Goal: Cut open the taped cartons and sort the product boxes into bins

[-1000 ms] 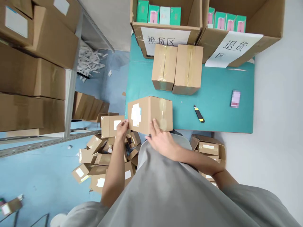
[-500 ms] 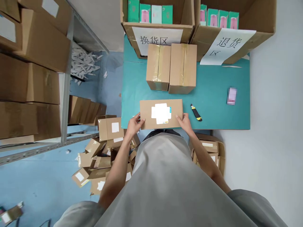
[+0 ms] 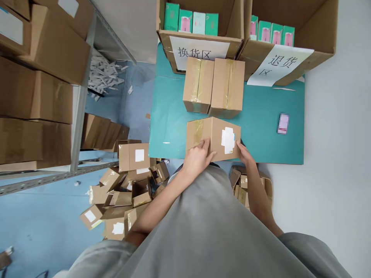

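Note:
A taped cardboard box (image 3: 199, 131) is turned at an angle over the near edge of the green table, two of its faces showing. A white label (image 3: 228, 140) is stuck on its right-hand face. My left hand (image 3: 198, 156) grips the box from the near side, with the index finger stretched along the taped face and the thumb near the corner. At the right end, my right hand (image 3: 245, 153) holds the box's edge between thumb and fingers. Something dark, mostly hidden, lies just behind that hand.
Two taped cartons (image 3: 228, 83) stand side by side behind the box. Two large open cartons (image 3: 204, 48) with paper signs hold green boxes at the back. A blurred pink item (image 3: 283, 123) lies on the green table (image 3: 269, 148). Loaded shelves (image 3: 82, 88) and piled boxes (image 3: 133, 173) are left.
The box has been turned so a taped face now shows on the left and its label has moved right. My left hand has shifted right onto the box, and my right hand slightly right.

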A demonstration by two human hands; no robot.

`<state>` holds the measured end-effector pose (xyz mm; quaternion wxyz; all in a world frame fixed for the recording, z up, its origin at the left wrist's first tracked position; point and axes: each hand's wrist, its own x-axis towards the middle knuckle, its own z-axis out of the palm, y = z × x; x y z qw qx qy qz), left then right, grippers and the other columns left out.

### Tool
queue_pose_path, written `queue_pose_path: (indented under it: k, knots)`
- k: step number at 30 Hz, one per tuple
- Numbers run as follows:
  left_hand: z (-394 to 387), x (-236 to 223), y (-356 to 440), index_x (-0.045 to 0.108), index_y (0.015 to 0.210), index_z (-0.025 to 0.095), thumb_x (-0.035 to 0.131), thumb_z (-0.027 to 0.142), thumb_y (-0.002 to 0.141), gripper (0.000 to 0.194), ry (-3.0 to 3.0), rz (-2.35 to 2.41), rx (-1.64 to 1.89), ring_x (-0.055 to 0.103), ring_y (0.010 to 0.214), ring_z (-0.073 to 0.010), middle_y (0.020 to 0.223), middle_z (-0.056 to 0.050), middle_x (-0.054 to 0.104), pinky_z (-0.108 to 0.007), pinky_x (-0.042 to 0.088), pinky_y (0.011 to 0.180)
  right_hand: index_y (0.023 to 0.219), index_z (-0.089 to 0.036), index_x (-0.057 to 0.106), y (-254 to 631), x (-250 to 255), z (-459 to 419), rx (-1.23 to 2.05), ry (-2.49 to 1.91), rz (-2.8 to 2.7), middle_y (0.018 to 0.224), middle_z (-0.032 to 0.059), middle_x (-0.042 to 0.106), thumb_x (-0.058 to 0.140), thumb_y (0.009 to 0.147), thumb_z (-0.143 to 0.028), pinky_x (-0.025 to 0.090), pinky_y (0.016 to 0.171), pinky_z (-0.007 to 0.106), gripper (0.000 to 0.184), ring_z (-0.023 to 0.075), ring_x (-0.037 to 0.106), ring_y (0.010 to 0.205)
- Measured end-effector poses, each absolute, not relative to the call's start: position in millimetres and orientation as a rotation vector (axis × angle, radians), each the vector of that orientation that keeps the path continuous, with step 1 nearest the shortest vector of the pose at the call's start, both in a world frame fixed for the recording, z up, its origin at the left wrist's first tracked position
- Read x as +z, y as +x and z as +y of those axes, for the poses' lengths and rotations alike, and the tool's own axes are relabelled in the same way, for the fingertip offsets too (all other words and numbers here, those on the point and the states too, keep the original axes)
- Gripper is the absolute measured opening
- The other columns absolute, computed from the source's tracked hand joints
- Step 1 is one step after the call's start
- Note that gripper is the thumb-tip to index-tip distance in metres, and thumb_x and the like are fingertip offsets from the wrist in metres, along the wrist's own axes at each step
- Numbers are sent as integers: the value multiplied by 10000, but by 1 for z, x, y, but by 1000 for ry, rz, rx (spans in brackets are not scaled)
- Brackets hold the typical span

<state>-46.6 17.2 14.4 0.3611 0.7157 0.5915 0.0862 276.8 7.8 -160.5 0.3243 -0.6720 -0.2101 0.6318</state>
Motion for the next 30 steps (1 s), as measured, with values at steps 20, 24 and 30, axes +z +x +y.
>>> queue_pose_path:
  k: [20,24,30]
  knots:
    - [25,-66,-164,748,1207,202,479,820,1065,690,1044,1871,768,759,1189,-351,1190,-142,822,-446,576,1074,1240,-249,731,198,-102,26,1621,-1643,-943,1414,157,811,914,743,-774,609,1196,518,746,352,735,1390]
    - [19,-92,-166,655,1065,209,393,911,1032,750,783,1656,925,781,1219,-318,1251,-173,810,-483,601,1159,1270,-267,693,203,-106,16,1406,-1644,-803,1393,159,798,408,957,-943,645,1089,491,798,340,711,1424]
    - [11,-128,-165,596,959,234,676,904,858,682,664,1551,801,753,1306,-306,1254,-151,811,-465,599,1187,931,-294,571,215,-137,6,1411,-1666,-617,1217,79,801,660,779,-727,639,988,418,467,307,750,1256]
